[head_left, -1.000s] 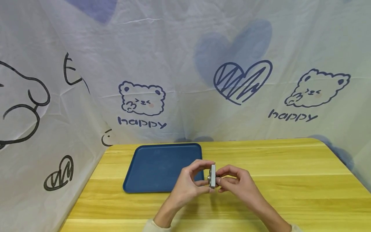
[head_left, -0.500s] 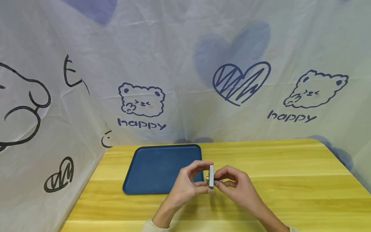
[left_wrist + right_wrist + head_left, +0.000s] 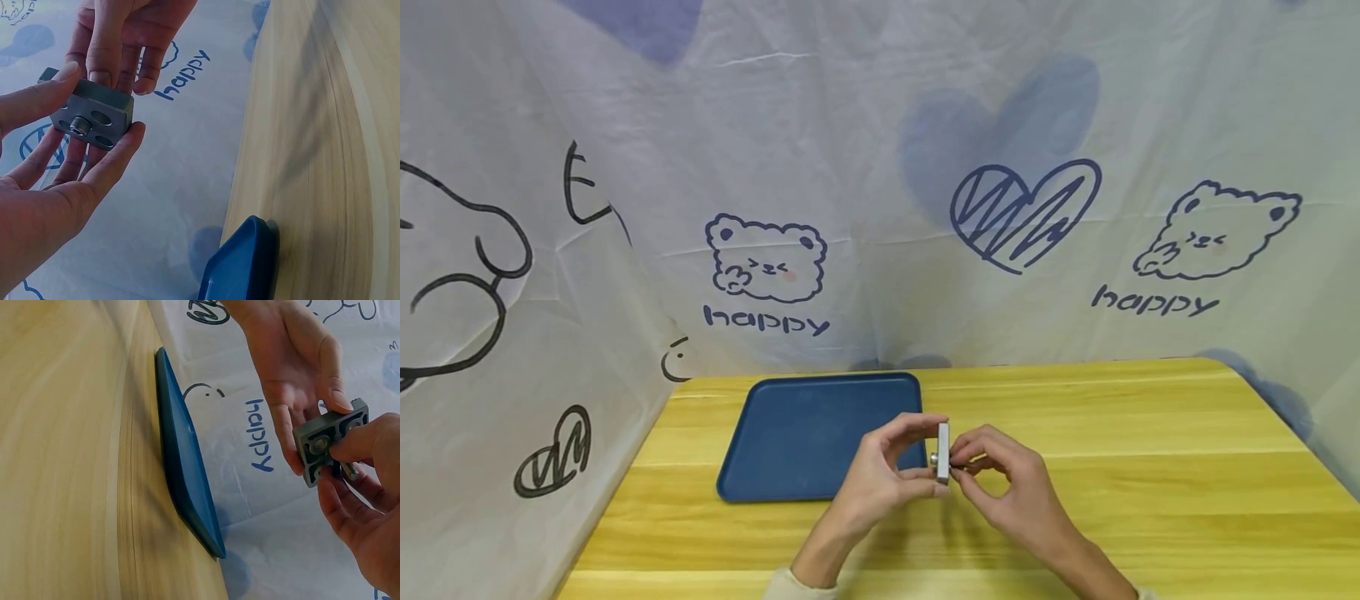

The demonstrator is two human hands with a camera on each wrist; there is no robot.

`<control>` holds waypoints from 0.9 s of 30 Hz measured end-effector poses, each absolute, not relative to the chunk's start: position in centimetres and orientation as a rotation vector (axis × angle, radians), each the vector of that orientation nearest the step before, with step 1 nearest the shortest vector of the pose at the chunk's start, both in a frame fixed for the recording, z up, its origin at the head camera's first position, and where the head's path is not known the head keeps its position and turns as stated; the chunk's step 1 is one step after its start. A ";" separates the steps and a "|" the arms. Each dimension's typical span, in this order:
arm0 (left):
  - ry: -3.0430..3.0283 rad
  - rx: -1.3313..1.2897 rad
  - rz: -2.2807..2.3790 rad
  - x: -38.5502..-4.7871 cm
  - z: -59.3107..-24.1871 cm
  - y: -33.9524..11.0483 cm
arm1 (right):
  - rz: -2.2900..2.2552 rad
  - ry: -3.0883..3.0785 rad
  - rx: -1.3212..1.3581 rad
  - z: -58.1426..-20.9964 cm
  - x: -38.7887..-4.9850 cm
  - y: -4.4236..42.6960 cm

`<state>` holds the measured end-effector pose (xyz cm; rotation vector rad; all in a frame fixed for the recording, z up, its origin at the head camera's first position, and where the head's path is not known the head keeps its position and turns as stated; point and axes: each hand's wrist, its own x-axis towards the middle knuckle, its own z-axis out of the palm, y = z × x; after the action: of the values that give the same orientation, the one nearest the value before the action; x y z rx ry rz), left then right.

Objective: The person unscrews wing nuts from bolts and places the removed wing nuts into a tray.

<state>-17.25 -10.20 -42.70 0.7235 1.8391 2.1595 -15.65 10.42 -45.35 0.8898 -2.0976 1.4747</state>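
A grey metal block (image 3: 943,452) with several round holes is held up on edge above the table. My left hand (image 3: 883,475) grips it by its top and bottom edges, thumb on one side and fingers on the other. From its middle, on the left face, a round bolt head (image 3: 80,125) sticks out in the left wrist view. My right hand (image 3: 1018,487) pinches a small dark part against the right face. In the right wrist view a short shiny metal end (image 3: 350,471) shows between the right fingers; the rest is hidden, so its kind is unclear.
A blue tray (image 3: 820,437) lies on the wooden table (image 3: 1150,467), behind and left of the hands. A white cloth (image 3: 880,167) printed with hearts and bears hangs behind the table and along its left side.
Half a second ago the dark part's shiny end stuck out past the right fingers; now the fingertips cover it close to the block. Both hands and the block have shifted slightly left.
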 end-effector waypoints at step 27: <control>1.883 0.748 2.151 -17.4 -43.0 -10.1 | 1.991 -2.350 0.445 -43.4 -15.7 11.8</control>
<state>-17.39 -10.12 -43.02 0.7479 1.8829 2.1514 -15.74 11.76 -43.41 0.4449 -2.3495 1.9909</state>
